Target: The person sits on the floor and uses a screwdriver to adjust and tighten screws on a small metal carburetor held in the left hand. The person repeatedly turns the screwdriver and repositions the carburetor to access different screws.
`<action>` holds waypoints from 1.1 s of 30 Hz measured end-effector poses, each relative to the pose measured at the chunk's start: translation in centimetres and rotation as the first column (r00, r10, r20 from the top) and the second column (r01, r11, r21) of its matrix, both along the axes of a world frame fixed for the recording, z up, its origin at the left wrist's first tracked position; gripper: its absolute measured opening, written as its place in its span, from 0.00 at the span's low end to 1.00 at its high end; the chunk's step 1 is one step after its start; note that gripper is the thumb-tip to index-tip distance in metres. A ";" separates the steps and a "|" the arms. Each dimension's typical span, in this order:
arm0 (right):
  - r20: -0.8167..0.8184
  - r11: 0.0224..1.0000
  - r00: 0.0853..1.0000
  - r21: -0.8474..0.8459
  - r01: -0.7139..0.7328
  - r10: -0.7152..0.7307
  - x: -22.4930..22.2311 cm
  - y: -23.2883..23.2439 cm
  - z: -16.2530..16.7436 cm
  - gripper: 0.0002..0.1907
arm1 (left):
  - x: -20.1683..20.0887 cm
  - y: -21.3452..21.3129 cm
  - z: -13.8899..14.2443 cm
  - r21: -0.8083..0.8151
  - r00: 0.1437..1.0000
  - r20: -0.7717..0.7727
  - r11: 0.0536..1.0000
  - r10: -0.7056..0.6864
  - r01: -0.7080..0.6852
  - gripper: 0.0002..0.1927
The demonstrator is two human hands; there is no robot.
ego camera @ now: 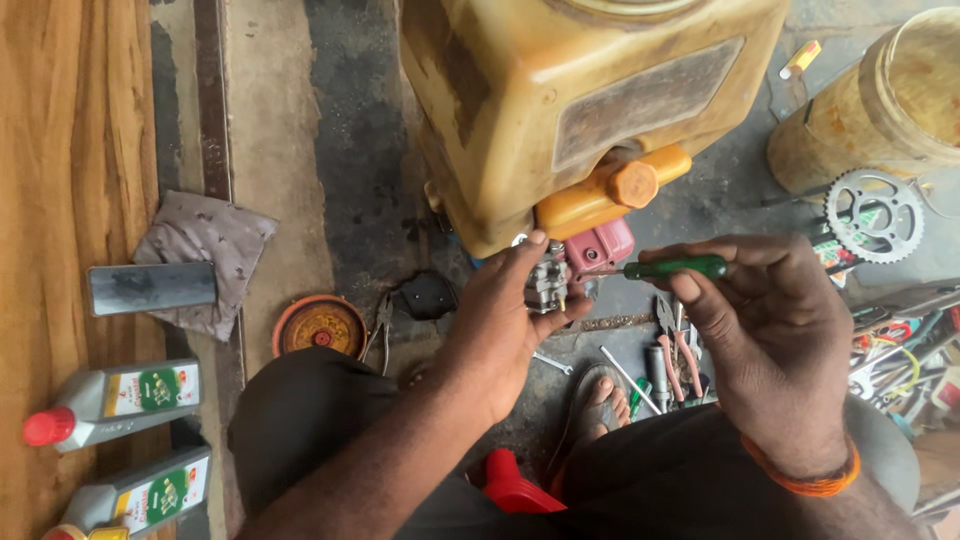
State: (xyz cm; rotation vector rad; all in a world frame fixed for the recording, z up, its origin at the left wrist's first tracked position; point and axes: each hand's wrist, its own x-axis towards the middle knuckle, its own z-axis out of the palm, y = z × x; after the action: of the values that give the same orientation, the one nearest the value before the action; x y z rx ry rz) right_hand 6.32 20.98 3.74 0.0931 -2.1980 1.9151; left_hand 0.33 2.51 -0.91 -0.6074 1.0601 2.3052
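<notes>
My left hand (500,315) grips a small grey metal carburettor-like part (547,282) just below a large yellow plastic jerrycan (560,100) with an orange tap (612,190). A small red part (600,246) sits right beside the metal piece. My right hand (770,335) holds a green-handled screwdriver (672,267) level, its tip pointing left into the metal part. An orange band circles my right wrist.
On the floor lie pliers (678,350), a socket and other tools, a chain sprocket (873,215), a round orange lid (320,325), a black pad (428,296), a grey cloth (205,245) and a yellowed bucket (880,100). Two grey oil bottles (115,400) lie on a wooden board at left.
</notes>
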 end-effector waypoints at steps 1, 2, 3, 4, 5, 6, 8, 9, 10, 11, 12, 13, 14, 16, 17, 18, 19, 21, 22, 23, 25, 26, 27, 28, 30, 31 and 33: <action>0.005 1.000 1.000 0.017 0.019 -0.019 0.0 -0.1 -0.1 0.11 | 0.0 0.1 0.0 -0.005 1.000 -0.005 1.000 -0.004 0.004 0.17; 0.004 1.000 1.000 0.009 0.025 -0.026 0.0 -0.1 -0.2 0.11 | -0.1 0.4 0.0 0.015 1.000 -0.003 1.000 0.008 -0.008 0.17; 0.000 1.000 1.000 0.000 0.030 -0.030 -0.2 -0.2 -0.3 0.10 | -0.2 0.6 0.0 0.035 1.000 -0.005 0.999 0.022 -0.021 0.17; -0.004 0.999 0.999 -0.009 0.035 -0.035 -0.3 -0.2 -0.5 0.10 | -0.3 0.8 -0.1 0.055 0.999 -0.005 0.998 0.034 -0.034 0.17; 0.006 0.999 0.999 -0.006 0.044 -0.044 -0.3 -0.1 -0.5 0.10 | -0.2 1.0 -0.2 0.047 0.999 -0.014 0.998 0.031 -0.030 0.16; 0.018 0.998 0.998 -0.003 0.057 -0.056 -0.3 0.1 -0.6 0.10 | -0.2 1.2 -0.3 0.039 0.999 -0.022 0.999 0.024 -0.024 0.16; 0.010 0.998 0.998 -0.005 0.069 -0.069 -0.4 0.4 -0.7 0.10 | -0.3 1.4 -0.6 0.043 0.999 -0.044 0.999 0.018 -0.016 0.16; 0.001 0.998 0.998 -0.011 0.066 -0.066 -0.4 0.5 -0.8 0.10 | -0.2 1.6 -0.8 0.054 0.999 -0.049 0.998 0.019 -0.016 0.15; -0.006 0.998 0.998 -0.018 0.063 -0.063 -0.3 0.6 -0.8 0.10 | -0.2 1.6 -0.9 0.063 0.998 -0.051 0.998 0.022 -0.018 0.15; 0.002 0.998 0.998 -0.014 0.062 -0.062 -0.3 0.6 -0.8 0.10 | -0.1 1.7 -1.0 0.050 0.999 -0.035 0.999 0.015 -0.013 0.15; 0.006 0.998 0.998 -0.009 0.061 -0.061 -0.3 0.7 -0.9 0.10 | -0.2 1.7 -1.1 0.038 1.000 -0.023 0.999 0.008 -0.008 0.15; 0.011 0.998 0.998 -0.004 0.061 -0.061 -0.3 0.7 -0.8 0.10 | -0.2 1.7 -1.1 0.027 1.000 -0.010 1.000 0.002 -0.002 0.14; 0.009 0.999 0.999 0.002 0.048 -0.048 -0.4 0.7 -0.9 0.10 | -0.3 1.7 -1.2 0.014 1.000 -0.018 1.000 -0.003 0.004 0.15; 0.004 1.000 1.000 0.014 0.016 -0.016 -0.4 0.5 -0.8 0.09 | -0.2 1.6 -1.0 -0.012 0.999 -0.036 1.000 -0.009 0.008 0.15; 0.011 1.000 1.000 0.002 0.017 -0.017 -0.5 0.4 -0.7 0.10 | -0.1 1.7 -0.8 -0.009 0.999 -0.042 1.000 -0.006 0.005 0.15; 0.015 1.000 1.000 -0.010 0.016 -0.016 -0.6 0.3 -0.6 0.10 | -0.1 1.7 -0.7 -0.005 0.999 -0.052 1.000 -0.001 0.001 0.16; 0.020 1.000 1.000 -0.023 0.014 -0.014 -0.7 0.3 -0.6 0.10 | -0.2 1.7 -0.6 -0.003 0.998 -0.061 1.000 0.005 -0.005 0.16; 0.026 1.000 1.000 -0.008 0.006 -0.006 -0.9 0.4 -0.4 0.10 | -0.3 1.6 -0.5 -0.013 0.999 -0.054 1.000 0.000 -0.001 0.16; 0.030 1.000 1.000 0.000 0.005 -0.005 -0.9 0.4 -0.4 0.09 | -0.3 1.5 -0.4 -0.017 0.999 -0.051 1.000 -0.005 0.004 0.17; 0.023 1.000 1.000 -0.002 0.003 -0.003 -1.0 0.5 -0.5 0.09 | -0.4 1.5 -0.4 -0.021 0.999 -0.049 1.000 -0.003 0.002 0.17; 0.010 1.000 1.000 -0.007 0.000 0.000 -1.0 0.7 -0.6 0.09 | -0.5 1.5 -0.3 -0.027 0.999 -0.044 1.000 0.002 -0.003 0.17; 0.012 1.000 1.000 -0.010 0.006 -0.005 -1.1 0.8 -0.8 0.09 | -0.6 1.6 -0.3 -0.029 0.999 -0.042 1.000 0.001 -0.002 0.17; 0.019 1.000 1.000 -0.014 0.003 -0.002 -1.1 1.0 -0.8 0.09 | -0.6 1.7 -0.2 -0.031 0.999 -0.036 0.999 0.008 -0.009 0.17; 0.025 1.000 1.000 -0.018 0.002 -0.001 -1.1 1.2 -0.9 0.09 | -0.6 2.0 -0.2 -0.034 1.000 -0.029 0.999 0.013 -0.014 0.17; 0.013 0.999 1.000 -0.051 0.001 0.000 -1.1 1.5 -1.0 0.09 | -0.7 2.4 -0.1 -0.039 0.999 -0.039 0.999 0.005 -0.007 0.16; 0.008 0.998 1.000 -0.067 0.001 -0.001 -1.2 1.7 -0.9 0.09 | -0.7 2.6 -0.1 -0.041 0.999 -0.043 0.999 0.000 -0.002 0.16; 0.016 0.999 1.000 -0.052 -0.018 0.019 -1.4 2.1 -0.8 0.08 | -0.7 3.0 0.1 -0.055 0.998 -0.067 0.998 0.007 -0.010 0.17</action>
State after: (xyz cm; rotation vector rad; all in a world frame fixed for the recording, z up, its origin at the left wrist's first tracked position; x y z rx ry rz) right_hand 4.90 23.06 2.90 0.0897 -2.1635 1.9874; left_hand -0.41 5.53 -0.82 -0.5609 1.1583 2.3246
